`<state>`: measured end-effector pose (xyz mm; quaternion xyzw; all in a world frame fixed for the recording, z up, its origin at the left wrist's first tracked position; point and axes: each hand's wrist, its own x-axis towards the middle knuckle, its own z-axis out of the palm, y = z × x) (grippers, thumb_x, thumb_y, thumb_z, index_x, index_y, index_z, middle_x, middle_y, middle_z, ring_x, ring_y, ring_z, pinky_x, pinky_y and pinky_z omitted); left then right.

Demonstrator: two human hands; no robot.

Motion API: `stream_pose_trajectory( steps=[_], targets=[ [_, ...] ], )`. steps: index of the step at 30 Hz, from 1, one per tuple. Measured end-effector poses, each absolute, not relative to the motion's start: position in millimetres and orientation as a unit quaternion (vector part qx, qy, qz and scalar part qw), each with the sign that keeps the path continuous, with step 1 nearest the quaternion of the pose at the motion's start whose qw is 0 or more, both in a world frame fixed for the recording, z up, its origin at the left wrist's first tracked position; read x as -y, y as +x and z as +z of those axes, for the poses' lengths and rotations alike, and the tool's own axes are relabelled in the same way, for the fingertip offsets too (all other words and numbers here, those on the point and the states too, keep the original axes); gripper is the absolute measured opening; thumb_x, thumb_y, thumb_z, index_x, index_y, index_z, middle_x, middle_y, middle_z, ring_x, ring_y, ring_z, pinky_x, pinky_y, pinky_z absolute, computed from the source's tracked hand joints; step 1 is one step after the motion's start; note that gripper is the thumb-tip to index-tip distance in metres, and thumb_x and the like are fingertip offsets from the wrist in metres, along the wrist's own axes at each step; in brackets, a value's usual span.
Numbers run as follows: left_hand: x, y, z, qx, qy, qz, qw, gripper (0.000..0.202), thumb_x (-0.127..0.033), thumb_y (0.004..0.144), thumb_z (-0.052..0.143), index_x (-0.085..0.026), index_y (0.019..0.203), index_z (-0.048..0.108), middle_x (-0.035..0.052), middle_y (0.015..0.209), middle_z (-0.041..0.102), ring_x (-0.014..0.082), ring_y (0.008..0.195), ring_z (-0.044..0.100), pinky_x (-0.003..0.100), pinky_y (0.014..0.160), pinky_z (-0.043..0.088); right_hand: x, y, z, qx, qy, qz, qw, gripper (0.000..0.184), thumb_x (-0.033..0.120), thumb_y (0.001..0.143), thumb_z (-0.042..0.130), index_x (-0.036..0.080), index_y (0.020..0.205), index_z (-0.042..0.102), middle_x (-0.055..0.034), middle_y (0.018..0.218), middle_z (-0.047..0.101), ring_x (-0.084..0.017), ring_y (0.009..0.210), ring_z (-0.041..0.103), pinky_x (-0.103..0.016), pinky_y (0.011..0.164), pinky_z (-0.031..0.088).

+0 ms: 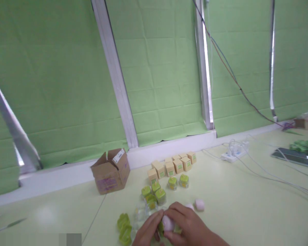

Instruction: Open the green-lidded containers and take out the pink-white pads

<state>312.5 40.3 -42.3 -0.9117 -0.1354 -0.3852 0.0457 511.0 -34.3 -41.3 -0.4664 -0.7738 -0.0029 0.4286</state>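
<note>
The large box (109,181) looks like matt cardboard, the small boxes (179,167) like smooth paper card. The lids (125,235) look like shiny plastic, the jars (139,218) clear plastic or glass. The pink lump (168,223) seems smooth and matt, the blinds (161,68) creased cloth, the table (226,198) smooth with a soft shine.

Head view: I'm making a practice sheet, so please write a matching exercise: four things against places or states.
1. Brown cardboard box
2. White plastic power strip
3. Lowest pale-pink rounded piece
4. Yellow-green wavy-edged pieces

A. Between left hand and right hand
B. Right of the small beige boxes
C. Just left of left hand
D. Standing open

Pairs: 1-D; 2-B; 3-A; 4-C
</note>
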Motion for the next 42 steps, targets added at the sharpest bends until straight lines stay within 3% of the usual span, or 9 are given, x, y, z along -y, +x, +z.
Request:
stream_pose_trajectory(
  steps=[7,13,19,22,27,32,37,42],
  targets=[
    [-40,319,-44,0.154,-0.896,-0.414,0.037,0.056,-0.011,0.070,0.060,-0.019,0.125,0.055,0.0080,0.113,0.072,0.0197,0.100,0.071,0.024,0.087,0.057,44,517,-25,0.761,-0.443,0.057,0.470,0.028,0.026,0.085,0.060,0.022,0.113,0.058,-0.0069,0.106,0.061,-0.020,0.096,0.058,-0.029,0.086,0.049],
    [-46,313,-46,0.164,-0.905,-0.389,0.045,0.060,-0.010,0.066,0.062,-0.017,0.125,0.055,0.0094,0.113,0.072,0.0215,0.101,0.071,0.026,0.088,0.057,33,538,-27,0.693,-0.504,0.003,0.515,0.033,0.021,0.092,0.049,0.022,0.125,0.051,-0.0101,0.118,0.053,-0.022,0.109,0.053,-0.034,0.096,0.045],
    [-44,314,-44,0.167,-0.907,-0.383,0.049,0.063,-0.010,0.066,0.061,-0.021,0.127,0.052,0.0072,0.115,0.071,0.0202,0.102,0.070,0.024,0.088,0.057,14,573,-42,0.645,-0.619,-0.023,0.449,0.033,0.018,0.090,0.046,0.018,0.123,0.049,-0.0106,0.112,0.054,-0.022,0.102,0.056,-0.035,0.091,0.046],
    [-42,314,-42,0.165,-0.905,-0.387,0.054,0.062,-0.011,0.065,0.063,-0.021,0.126,0.053,0.0064,0.113,0.072,0.0199,0.101,0.070,0.023,0.088,0.057,9,584,-49,0.631,-0.679,-0.012,0.375,0.025,0.017,0.089,0.047,0.018,0.113,0.055,-0.0090,0.106,0.057,-0.022,0.097,0.058,-0.031,0.086,0.045],
    [-39,313,-39,0.168,-0.899,-0.400,0.060,0.059,-0.013,0.066,0.065,-0.021,0.123,0.056,0.0059,0.112,0.073,0.0201,0.100,0.071,0.024,0.090,0.057,6,590,-55,0.623,-0.737,-0.003,0.264,0.025,0.018,0.087,0.050,0.019,0.110,0.060,-0.0088,0.103,0.062,-0.022,0.093,0.062,-0.029,0.080,0.041],
    [-38,313,-38,0.173,-0.896,-0.404,0.061,0.056,-0.015,0.067,0.066,-0.021,0.123,0.058,0.0058,0.112,0.073,0.0203,0.099,0.071,0.024,0.088,0.058,6,592,-56,0.622,-0.747,-0.003,0.235,0.019,0.019,0.089,0.047,0.019,0.093,0.066,-0.0077,0.093,0.065,-0.022,0.087,0.064,-0.029,0.074,0.038],
    [-40,313,-39,0.179,-0.898,-0.398,0.052,0.059,-0.014,0.068,0.065,-0.022,0.126,0.056,0.0070,0.116,0.071,0.0207,0.102,0.070,0.024,0.086,0.058,7,593,-56,0.618,-0.752,-0.011,0.227,0.022,0.021,0.091,0.045,0.018,0.088,0.067,-0.0094,0.091,0.066,-0.024,0.087,0.063,-0.031,0.074,0.038],
    [-40,313,-40,0.170,-0.899,-0.403,0.031,0.053,-0.011,0.068,0.061,-0.023,0.119,0.059,0.0067,0.114,0.072,0.0208,0.100,0.070,0.024,0.079,0.060,12,588,-46,0.622,-0.734,-0.023,0.272,0.026,0.022,0.089,0.049,0.019,0.111,0.064,-0.0112,0.103,0.064,-0.026,0.099,0.060,-0.035,0.085,0.041]
  ],
)
